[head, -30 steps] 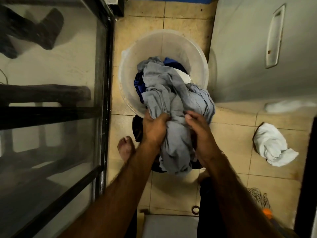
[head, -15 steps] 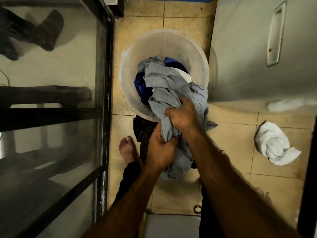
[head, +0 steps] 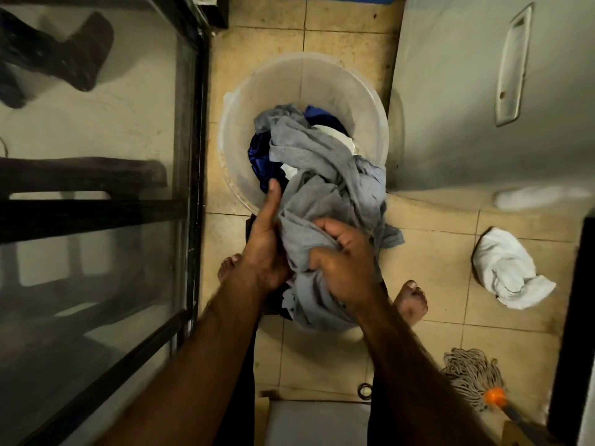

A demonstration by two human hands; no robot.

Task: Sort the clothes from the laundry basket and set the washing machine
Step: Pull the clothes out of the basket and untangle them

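Seen from above on a tiled floor (head: 428, 262): both hands buried in a grey garment (head: 322, 175) drawn partway out of a translucent round laundry basket (head: 363, 101). Left hand (head: 264, 252) pressed against the garment's left side, thumb stretched up toward the basket rim, remaining fingers hidden behind the cloth, so grip not readable. Right hand (head: 344, 265) clenched tight, fingers (head: 335, 230) curled into a bunched fold of the same grey fabric. Garment trailing from inside the basket over its near rim and hanging down between the forearms, lower end above the floor between two bare feet. Still in the basket beneath the grey cloth: a dark blue garment (head: 260, 156) at the left and a white piece (head: 338, 136) toward the right. Crumpled white cloth (head: 505, 268) lying apart on the floor toward the right edge, well clear of the basket. Washing machine (head: 483, 91), pale grey, standing just beside the basket on its right. Glass-panelled door (head: 96, 188) with a dark frame along the left. String mop head (head: 470, 371) with an orange fitting on the floor at lower right.
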